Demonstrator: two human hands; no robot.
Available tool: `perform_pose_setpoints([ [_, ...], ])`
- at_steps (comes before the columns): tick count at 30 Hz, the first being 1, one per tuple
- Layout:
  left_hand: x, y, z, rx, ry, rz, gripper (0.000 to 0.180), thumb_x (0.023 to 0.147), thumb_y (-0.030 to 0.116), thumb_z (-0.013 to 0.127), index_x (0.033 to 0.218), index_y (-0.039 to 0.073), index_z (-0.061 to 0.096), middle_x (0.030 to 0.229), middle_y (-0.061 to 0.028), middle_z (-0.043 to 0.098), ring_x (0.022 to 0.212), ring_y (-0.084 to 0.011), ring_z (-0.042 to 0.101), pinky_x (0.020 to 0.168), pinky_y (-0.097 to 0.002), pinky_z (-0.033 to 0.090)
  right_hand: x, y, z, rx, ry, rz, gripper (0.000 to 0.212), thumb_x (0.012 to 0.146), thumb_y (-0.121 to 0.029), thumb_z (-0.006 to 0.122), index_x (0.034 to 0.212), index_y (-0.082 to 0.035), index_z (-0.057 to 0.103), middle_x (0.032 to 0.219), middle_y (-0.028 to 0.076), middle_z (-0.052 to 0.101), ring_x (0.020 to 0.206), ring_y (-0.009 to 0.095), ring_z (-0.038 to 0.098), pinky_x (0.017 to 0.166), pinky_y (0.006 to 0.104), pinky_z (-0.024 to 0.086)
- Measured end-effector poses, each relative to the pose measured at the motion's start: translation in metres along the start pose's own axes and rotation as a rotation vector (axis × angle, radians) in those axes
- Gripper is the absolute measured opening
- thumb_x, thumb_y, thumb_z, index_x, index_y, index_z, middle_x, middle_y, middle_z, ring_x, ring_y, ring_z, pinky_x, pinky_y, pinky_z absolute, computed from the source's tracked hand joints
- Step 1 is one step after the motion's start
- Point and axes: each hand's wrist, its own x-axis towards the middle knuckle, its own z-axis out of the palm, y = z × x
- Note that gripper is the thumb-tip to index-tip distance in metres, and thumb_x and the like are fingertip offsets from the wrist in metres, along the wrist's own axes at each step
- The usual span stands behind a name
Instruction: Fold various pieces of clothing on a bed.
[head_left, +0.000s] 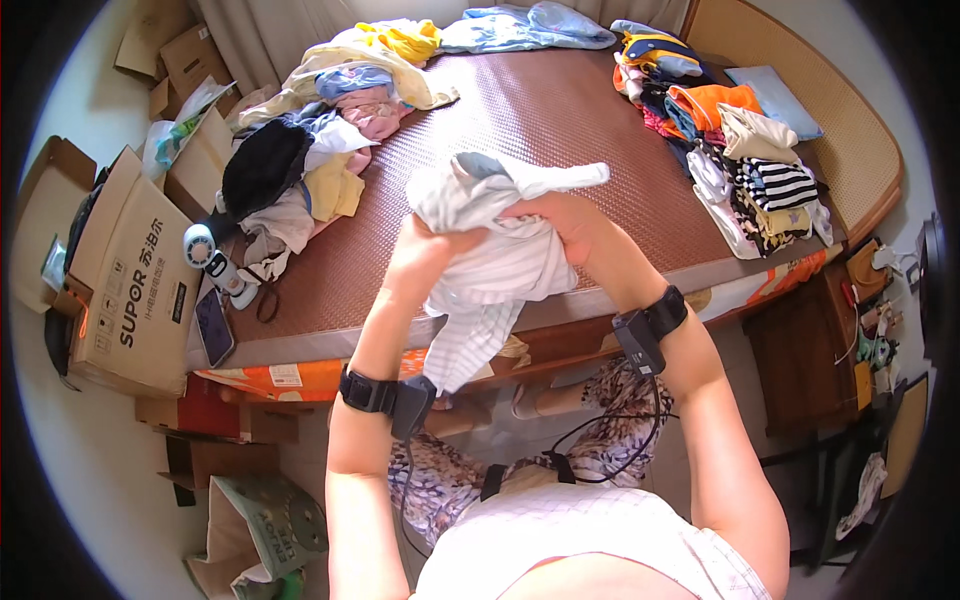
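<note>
A white garment with pale grey stripes (pixel 520 262) is bunched up in both my hands above the near edge of the bed. My left hand (pixel 440 245) grips its left side, fingers partly buried in the cloth. On the other side my right hand (pixel 562 222) is closed round the fabric. A narrow sleeve-like length sticks out to the right over the right hand, and a striped end hangs below the bed's edge. Whether it is a top or trousers does not show. Black straps with small boxes sit on both my forearms.
The brown mat (pixel 480 110) covers the bed. Loose clothes (pixel 330 130) heap at its left, folded clothes (pixel 745 150) stack at its right. A small white fan (pixel 215 260) and a phone (pixel 214 328) lie at the left edge, beside a large cardboard box (pixel 135 290).
</note>
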Motion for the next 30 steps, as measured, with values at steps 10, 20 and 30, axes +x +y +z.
perform_pose_setpoints([
  [10, -0.021, -0.005, 0.039, -0.497, -0.091, -0.041, 0.032, 0.078, -0.003, 0.062, 0.110, -0.001, 0.060, 0.104, -0.0055, 0.065, 0.096, -0.0110, 0.060, 0.084, -0.0262, 0.046, 0.023, 0.025, -0.030, -0.507, 0.367, -0.599, 0.025, 0.083, -0.007, 0.060, 0.107, -0.002, 0.063, 0.102, 0.005, 0.064, 0.089, 0.011, 0.059, 0.077, 0.0282, 0.049],
  [20, -0.030, -0.034, 0.036, 0.623, 0.603, 0.341, 0.029, 0.075, 0.006, 0.062, 0.101, -0.006, 0.057, 0.078, -0.0233, 0.064, 0.071, -0.0333, 0.065, 0.061, -0.0350, 0.051, -0.050, 0.050, 0.018, -0.405, 0.038, -0.469, 0.040, 0.083, -0.004, 0.058, 0.121, 0.001, 0.052, 0.109, 0.003, 0.060, 0.099, 0.013, 0.056, 0.090, 0.0275, 0.044],
  [30, -0.093, -0.047, 0.099, 0.940, 0.126, 0.640, 0.052, 0.068, 0.001, 0.066, 0.118, -0.001, 0.051, 0.117, -0.0196, 0.055, 0.111, -0.0367, 0.052, 0.095, -0.0442, 0.039, -0.049, 0.073, -0.027, -0.963, 0.606, -0.951, 0.028, 0.077, -0.013, 0.067, 0.099, -0.001, 0.057, 0.088, 0.009, 0.064, 0.078, 0.016, 0.063, 0.067, 0.0289, 0.048],
])
